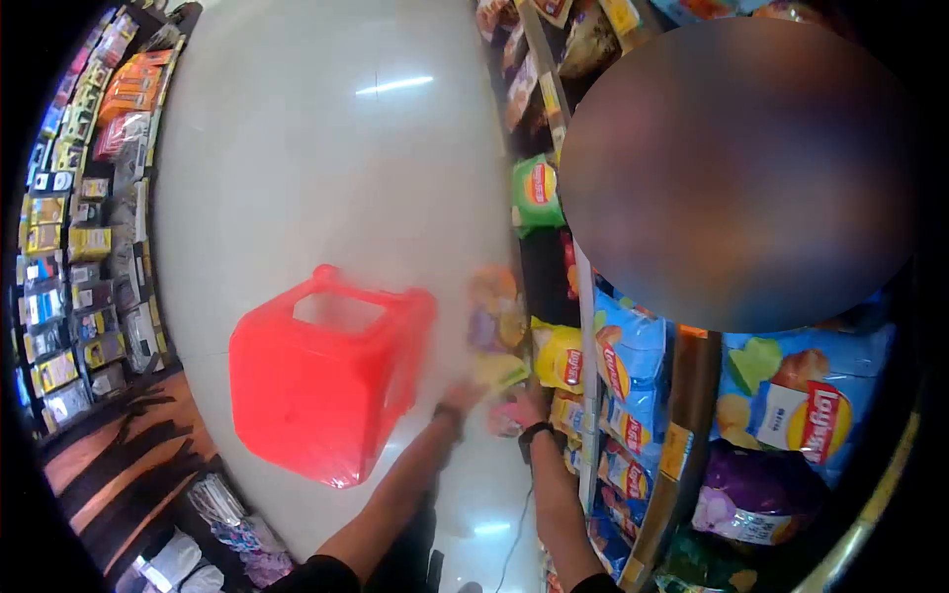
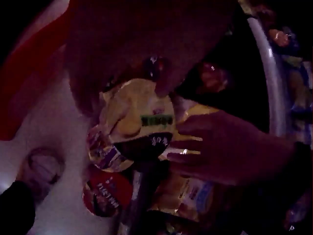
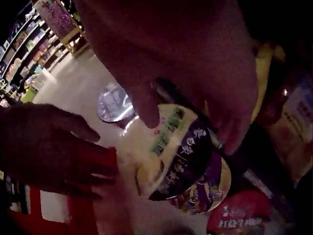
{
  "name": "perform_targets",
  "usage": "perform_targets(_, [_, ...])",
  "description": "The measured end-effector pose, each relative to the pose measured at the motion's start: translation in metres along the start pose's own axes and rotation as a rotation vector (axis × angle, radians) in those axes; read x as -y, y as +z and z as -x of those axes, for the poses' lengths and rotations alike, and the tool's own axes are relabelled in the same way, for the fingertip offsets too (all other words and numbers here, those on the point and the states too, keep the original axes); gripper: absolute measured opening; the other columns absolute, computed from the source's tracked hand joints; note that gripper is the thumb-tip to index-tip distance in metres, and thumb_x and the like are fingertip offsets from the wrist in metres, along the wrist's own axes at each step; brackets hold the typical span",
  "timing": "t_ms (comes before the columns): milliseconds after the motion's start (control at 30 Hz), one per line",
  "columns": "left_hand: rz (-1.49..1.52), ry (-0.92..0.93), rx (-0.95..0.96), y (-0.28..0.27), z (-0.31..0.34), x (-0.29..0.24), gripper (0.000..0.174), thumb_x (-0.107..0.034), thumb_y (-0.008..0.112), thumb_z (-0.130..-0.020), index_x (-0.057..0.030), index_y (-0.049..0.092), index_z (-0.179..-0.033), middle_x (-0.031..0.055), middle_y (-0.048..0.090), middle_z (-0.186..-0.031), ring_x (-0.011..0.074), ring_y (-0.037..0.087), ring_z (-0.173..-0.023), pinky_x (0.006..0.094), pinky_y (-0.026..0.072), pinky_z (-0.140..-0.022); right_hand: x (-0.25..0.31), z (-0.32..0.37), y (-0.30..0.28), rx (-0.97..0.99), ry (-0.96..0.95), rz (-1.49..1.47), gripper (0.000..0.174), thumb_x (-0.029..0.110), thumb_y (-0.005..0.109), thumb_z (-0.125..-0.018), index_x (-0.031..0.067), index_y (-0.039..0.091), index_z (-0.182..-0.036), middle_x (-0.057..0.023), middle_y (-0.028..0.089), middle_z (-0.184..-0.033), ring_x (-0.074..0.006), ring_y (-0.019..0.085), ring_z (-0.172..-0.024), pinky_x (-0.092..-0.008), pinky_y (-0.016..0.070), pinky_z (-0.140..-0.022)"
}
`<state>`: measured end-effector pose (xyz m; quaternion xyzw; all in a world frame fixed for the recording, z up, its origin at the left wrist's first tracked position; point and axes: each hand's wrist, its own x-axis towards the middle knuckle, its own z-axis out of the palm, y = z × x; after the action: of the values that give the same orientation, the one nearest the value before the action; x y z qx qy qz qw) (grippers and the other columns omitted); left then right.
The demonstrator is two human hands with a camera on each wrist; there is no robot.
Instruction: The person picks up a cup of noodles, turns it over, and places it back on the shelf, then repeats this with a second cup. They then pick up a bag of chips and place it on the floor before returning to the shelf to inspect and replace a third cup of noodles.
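Note:
A round instant noodle bowl with a pale yellow and black lid is between my two hands at the low shelf. My left hand is beside it, fingers stretched out close to its side in the right wrist view. My right hand has straight, spread fingers at the opposite rim; its thumb overlaps the lid in the right wrist view. Another bowl with purple, colourful printing shows partly hidden underneath. Close by is a noodle bowl with a red lid. In the head view both hands are blurred.
A red shopping basket stands on the pale tiled floor left of my hands. Chip bags fill the shelves on the right, with a yellow bag near my right hand. Across the aisle stands a rack of small packaged goods.

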<state>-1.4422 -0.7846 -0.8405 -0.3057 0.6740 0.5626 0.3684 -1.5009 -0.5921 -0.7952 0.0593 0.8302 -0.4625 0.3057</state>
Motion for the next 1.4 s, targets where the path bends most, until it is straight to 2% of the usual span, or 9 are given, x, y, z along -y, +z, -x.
perform_targets(67, [0.384,-0.183,0.085,0.014,-0.015,0.005,0.095,-0.045,0.067,-0.088,0.0007,0.023,-0.158,0.0278,0.042,-0.153,0.0375,0.048,-0.138,0.0435,0.0418,-0.111,-0.076,-0.018,0.001,-0.06,-0.361,0.416,0.042,0.013,0.071,-0.08,0.0009,0.056,-0.117,-0.0113,0.064,-0.104,-0.0247,0.063,-0.088,-0.0401,0.0539,-0.075])
perform_targets(200, [-0.087,-0.26,-0.125,-0.005,0.059,-0.084,0.068,-0.034,0.062,-0.089,0.0008,0.042,-0.144,0.0301,0.063,-0.129,0.0415,0.061,-0.12,0.0492,0.0502,-0.095,-0.078,0.027,0.025,-0.124,0.316,-0.315,0.043,0.008,0.072,-0.077,0.0002,0.058,-0.117,-0.0108,0.065,-0.102,-0.0238,0.063,-0.088,-0.0381,0.0529,-0.077])
perform_targets(533, [-0.442,0.67,-0.307,0.014,0.281,-0.055,0.029,-0.034,0.063,-0.094,-0.0059,0.064,-0.102,0.0179,0.067,-0.094,0.037,0.065,-0.082,0.05,0.054,-0.075,0.089,0.306,-0.047,-0.27,0.053,0.211,0.045,0.019,0.075,-0.083,0.0012,0.06,-0.121,-0.0159,0.066,-0.114,-0.0328,0.063,-0.109,-0.0436,0.0497,-0.093])
perform_targets(633, [-0.489,0.401,-0.018,0.01,0.364,-0.079,0.032,-0.037,0.067,-0.091,-0.0062,0.064,-0.1,0.0163,0.067,-0.096,0.0378,0.067,-0.09,0.0504,0.0545,-0.074,0.092,0.399,-0.057,-0.088,0.288,-0.27,0.056,0.02,0.076,-0.08,0.0051,0.05,-0.128,-0.0156,0.063,-0.122,-0.0323,0.06,-0.116,-0.0411,0.0463,-0.1])
perform_targets(767, [-1.03,1.01,0.124,0.038,0.397,-0.038,0.03,-0.038,0.067,-0.091,-0.0088,0.066,-0.095,0.0162,0.069,-0.094,0.0356,0.068,-0.09,0.0485,0.0551,-0.071,0.113,0.526,-0.068,-0.326,0.126,-0.172,0.061,0.015,0.075,-0.08,0.0031,0.051,-0.135,-0.0157,0.06,-0.129,-0.0285,0.057,-0.121,-0.0402,0.0449,-0.104])
perform_targets(800, [-0.566,0.415,0.255,0.049,0.441,-0.053,0.028,-0.036,0.067,-0.09,-0.0078,0.066,-0.091,0.0157,0.068,-0.092,0.0342,0.068,-0.089,0.0468,0.056,-0.071,0.117,0.561,-0.066,-0.369,0.165,-0.165,0.062,0.015,0.075,-0.079,0.0034,0.051,-0.135,-0.0162,0.059,-0.131,-0.0292,0.056,-0.124,-0.0408,0.0436,-0.106])
perform_targets(933, [-0.693,0.7,0.563,0.1,0.509,-0.037,0.023,-0.028,0.069,-0.089,-0.0061,0.066,-0.094,0.0158,0.069,-0.091,0.0331,0.071,-0.083,0.0428,0.0586,-0.069,0.135,0.723,-0.074,-0.547,0.134,-0.176,0.065,0.018,0.074,-0.081,0.0054,0.05,-0.14,-0.0164,0.055,-0.141,-0.0302,0.05,-0.135,-0.041,0.0396,-0.112])
perform_targets(1067, [-0.6,0.164,0.738,0.199,0.649,-0.018,0.029,-0.029,0.07,-0.089,-0.0017,0.066,-0.096,0.0128,0.07,-0.09,0.0257,0.072,-0.075,0.0382,0.0602,-0.065,0.105,0.898,-0.066,-0.922,-0.041,-0.131,0.068,0.025,0.078,-0.082,0.0058,0.052,-0.142,-0.0171,0.056,-0.142,-0.0312,0.054,-0.132,-0.0432,0.0421,-0.111])
perform_targets(1400, [-1.223,0.633,1.316,0.41,0.994,0.122,0.035,-0.033,0.058,-0.101,-0.0004,0.066,-0.11,0.008,0.073,-0.092,0.0193,0.072,-0.077,0.0302,0.0542,-0.073,0.045,1.253,0.08,-1.621,0.379,-0.43,0.089,0.036,0.094,-0.065,0.0065,0.056,-0.141,-0.0141,0.064,-0.133,-0.0283,0.06,-0.122,-0.0423,0.0462,-0.106])
